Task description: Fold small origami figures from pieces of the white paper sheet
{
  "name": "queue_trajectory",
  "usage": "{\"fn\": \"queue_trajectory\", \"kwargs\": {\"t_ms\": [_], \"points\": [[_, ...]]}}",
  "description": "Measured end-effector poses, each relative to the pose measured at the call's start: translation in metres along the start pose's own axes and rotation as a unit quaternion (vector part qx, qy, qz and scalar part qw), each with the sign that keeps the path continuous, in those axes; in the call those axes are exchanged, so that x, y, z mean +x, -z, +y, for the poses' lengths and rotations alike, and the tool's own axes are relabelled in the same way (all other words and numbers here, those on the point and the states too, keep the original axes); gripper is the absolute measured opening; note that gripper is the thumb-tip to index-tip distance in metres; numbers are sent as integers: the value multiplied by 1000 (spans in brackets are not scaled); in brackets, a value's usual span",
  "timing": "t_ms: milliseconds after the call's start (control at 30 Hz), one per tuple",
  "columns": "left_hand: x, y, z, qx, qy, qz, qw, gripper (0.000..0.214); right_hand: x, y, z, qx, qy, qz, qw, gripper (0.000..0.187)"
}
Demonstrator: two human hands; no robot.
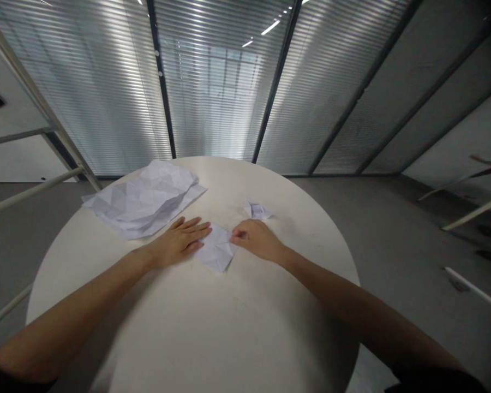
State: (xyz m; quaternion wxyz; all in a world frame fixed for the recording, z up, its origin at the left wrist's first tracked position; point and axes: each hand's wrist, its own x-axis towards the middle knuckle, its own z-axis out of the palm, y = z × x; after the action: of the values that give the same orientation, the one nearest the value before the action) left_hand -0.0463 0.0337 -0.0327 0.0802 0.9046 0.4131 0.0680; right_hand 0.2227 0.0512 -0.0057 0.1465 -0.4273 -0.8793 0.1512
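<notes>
A small square of folded white paper lies on the round white table, with crease lines across it. My left hand rests flat on its left side, fingers stretched out and a little apart. At its right corner, my right hand pinches the paper's edge between thumb and fingers. Just beyond the right hand sits a small folded paper piece with raised sides.
A stack of creased white sheets covers the table's far left. White metal frames stand at the left, and chair-like legs at the right. Behind the table rises a glass partition with blinds.
</notes>
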Motion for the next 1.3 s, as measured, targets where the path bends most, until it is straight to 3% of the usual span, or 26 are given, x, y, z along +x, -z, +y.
{"fn": "queue_trajectory", "kwargs": {"t_ms": [133, 300, 400, 533, 600, 667, 733, 800, 900, 1033, 1167, 1300], "points": [[-1, -3, 2, -15, 37, 22, 999, 49, 17, -6, -5, 51, -19, 13, 998, 29], [1, -10, -5, -50, 61, 75, 994, 53, 32, -6, 3, 99, -110, -52, 988, 57], [3, -8, -6, -72, 72, 107, 989, 54, 38, -4, 5, 126, -123, -85, 981, 43], [6, 3, -2, -152, 62, 114, 980, 29, 41, 4, 0, 148, -94, -82, 981, 13], [5, 10, 0, -204, 74, 131, 967, 23, 39, 11, -5, 137, -74, -33, 987, 6], [3, 16, 1, -214, 87, 205, 951, 21, 35, 18, -10, 109, -21, 62, 992, 3], [-1, 21, 1, -161, 69, 296, 939, 16, 28, 21, -12, 66, 62, 160, 983, 5], [-6, 24, 1, -69, 23, 335, 940, 13, 18, 18, -10, 7, 138, 205, 969, 11], [-14, 21, 4, 49, -46, 271, 960, 17, 4, 4, -1, -100, 210, 177, 956, 17], [-21, 17, 12, 59, -90, 150, 983, 25, -10, -13, 9, -160, 246, 112, 949, 18], [-20, 17, 17, 6, -75, 100, 992, 22, -11, -12, 7, -86, 202, 61, 974, 19], [-12, 12, 13, -45, -12, 128, 991, 23, 0, -10, 2, 23, 97, 75, 992, 7]]}}
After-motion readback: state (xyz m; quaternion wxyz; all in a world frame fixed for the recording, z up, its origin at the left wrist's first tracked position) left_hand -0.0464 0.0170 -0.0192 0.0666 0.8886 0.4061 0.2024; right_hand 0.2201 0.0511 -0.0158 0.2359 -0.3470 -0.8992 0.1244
